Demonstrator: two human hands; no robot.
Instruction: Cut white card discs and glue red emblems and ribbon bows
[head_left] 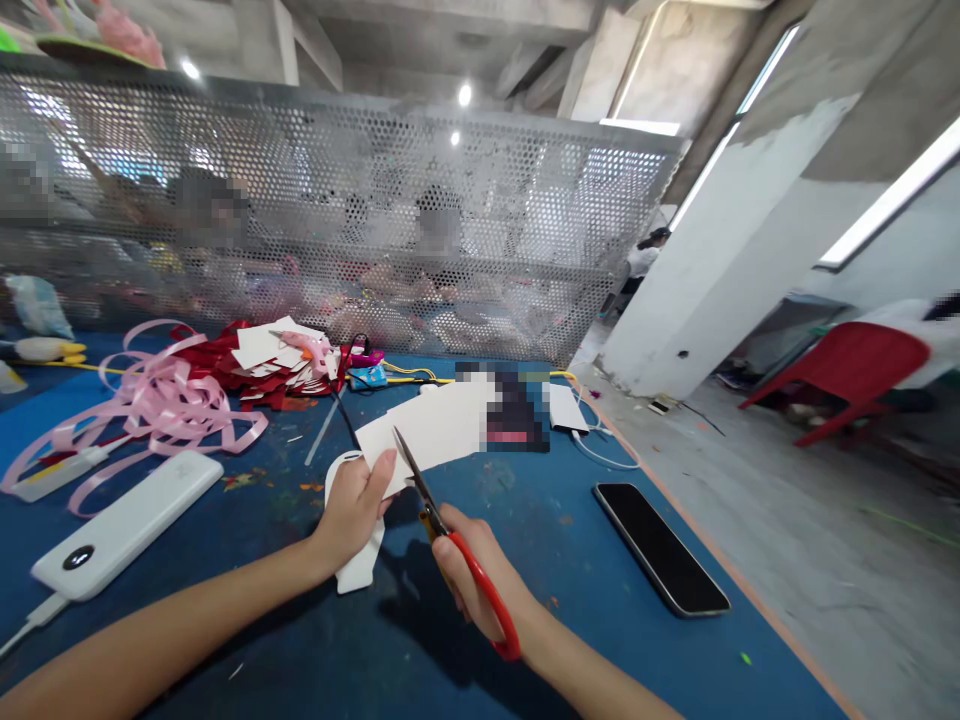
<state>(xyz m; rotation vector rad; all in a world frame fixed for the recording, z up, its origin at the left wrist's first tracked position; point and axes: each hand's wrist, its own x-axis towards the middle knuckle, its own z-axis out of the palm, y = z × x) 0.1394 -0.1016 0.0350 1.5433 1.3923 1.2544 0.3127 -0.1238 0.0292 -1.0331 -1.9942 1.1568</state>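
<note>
perforated screen (337, 200) behind blue table (570, 560) | white pillar (735, 230) | red chair (862, 370) on grey floor (750, 470) | ceiling lights (465, 95) lit

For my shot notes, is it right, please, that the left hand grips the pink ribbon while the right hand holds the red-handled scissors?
Not quite: in the head view, the left hand grips white paper, not the pink ribbon, which lies in loose loops on the blue tabletop. The right hand does hold the red-handled scissors.

Black phone (662, 548) right, white power bank (139, 515) left; perforated screen (337, 150) behind, red chair (862, 370).
</note>
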